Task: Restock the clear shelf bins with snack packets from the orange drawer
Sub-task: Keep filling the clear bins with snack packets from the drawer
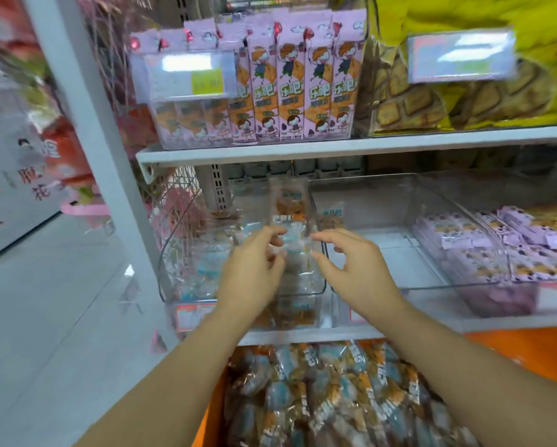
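Reaches forward with both bare arms to the lower shelf. Holds the left hand [254, 269] over the clear plastic shelf bin [187, 269] at the left end, fingers bent toward a see-through snack packet [289, 204] with brown pieces and a pale blue label, upright just past the fingertips; too blurred to tell whether gripped or merely touched. Holds the right hand [354, 269] close beside it, fingers spread and loosely bent, thumb apart, gripping nothing, tips near the packet's right edge.

Beneath both hands, in that bin: more of the same clear packets, lying loose. Just to the right: a second clear bin [367, 195], mostly bare, with one such packet at its back left corner. Beyond its right wall: a heap of small lilac packets [528, 243].

Under the shelf, at the bottom: the open orange drawer [528, 359], piled with clear brown-and-blue snack packets [335, 401].

On the white shelf board [303, 149] above: tall pink cartoon-printed packets [290, 91] upright, yellow bags [464, 101] beside them.
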